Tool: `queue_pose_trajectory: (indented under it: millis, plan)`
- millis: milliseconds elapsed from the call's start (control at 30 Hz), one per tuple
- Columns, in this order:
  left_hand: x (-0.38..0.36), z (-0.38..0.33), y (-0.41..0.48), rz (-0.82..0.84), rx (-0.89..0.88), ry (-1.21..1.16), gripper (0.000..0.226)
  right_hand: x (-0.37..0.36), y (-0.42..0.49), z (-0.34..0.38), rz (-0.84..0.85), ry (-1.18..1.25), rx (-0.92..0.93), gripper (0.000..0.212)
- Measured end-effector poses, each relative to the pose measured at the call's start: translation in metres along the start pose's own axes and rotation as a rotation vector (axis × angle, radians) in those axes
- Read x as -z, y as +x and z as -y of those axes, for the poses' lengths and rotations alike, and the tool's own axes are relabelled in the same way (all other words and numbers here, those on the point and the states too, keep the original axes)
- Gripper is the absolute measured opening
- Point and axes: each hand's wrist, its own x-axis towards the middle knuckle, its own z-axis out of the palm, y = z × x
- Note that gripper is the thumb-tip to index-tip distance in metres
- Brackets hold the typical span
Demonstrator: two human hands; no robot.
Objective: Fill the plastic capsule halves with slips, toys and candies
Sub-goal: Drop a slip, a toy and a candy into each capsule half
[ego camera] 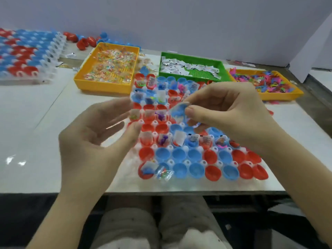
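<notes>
Hands: right hand [224, 112] pinches a small clear toy packet [177, 111] between thumb and fingertips. Left hand [93, 133] hangs beside it, fingers loosely spread and holding nothing; it is blurred.
Packet: in the air over the middle of the rack, not yet in any cup; contents look blue.
Capsule halves: red and blue capsule halves [179, 154] sit open side up in a white holder rack [179, 186]. Many farther cups hold slips, toys or candy; the 2 nearest rows are mostly bare.
Supplies: yellow candy tray [100, 85], green slip tray [222, 69] and yellow toy tray [280, 97] stand behind the rack on the table [36, 123].
Risk 1: packet dropped into a cup that already has a toy, since filled and bare cups are mixed.
Risk 2: thin pinch could slip, and the packet would land between cups.
Risk 3: left hand hovers low and could brush upright slips out of nearby cups.
Risk 4: packet is wider than the cup mouth looks, so it may perch on the rim.
</notes>
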Motion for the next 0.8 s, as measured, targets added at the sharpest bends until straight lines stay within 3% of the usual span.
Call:
queue_pose_trajectory:
  millis: [133,333,433,633,800]
  plan:
    - [0.019,0.023,-0.043,-0.084,0.005,0.135,0.042,-0.005,-0.023,-0.007,0.067,-0.059,-0.107,0.008]
    - [0.013,0.038,-0.074,0.071,-0.057,0.335,0.063,-0.013,-0.034,-0.019,0.226,-0.266,-0.29,0.004]
    - [0.009,0.043,-0.074,0.103,-0.107,0.376,0.069,-0.02,-0.032,-0.02,0.272,-0.417,-0.295,0.007]
    - [0.001,0.045,-0.072,0.114,-0.196,0.346,0.044,-0.027,-0.024,-0.011,0.347,-0.675,-0.261,0.005]
    - [-0.007,0.043,-0.076,0.071,-0.224,0.338,0.047,-0.032,-0.02,-0.011,0.424,-0.789,-0.261,0.008]
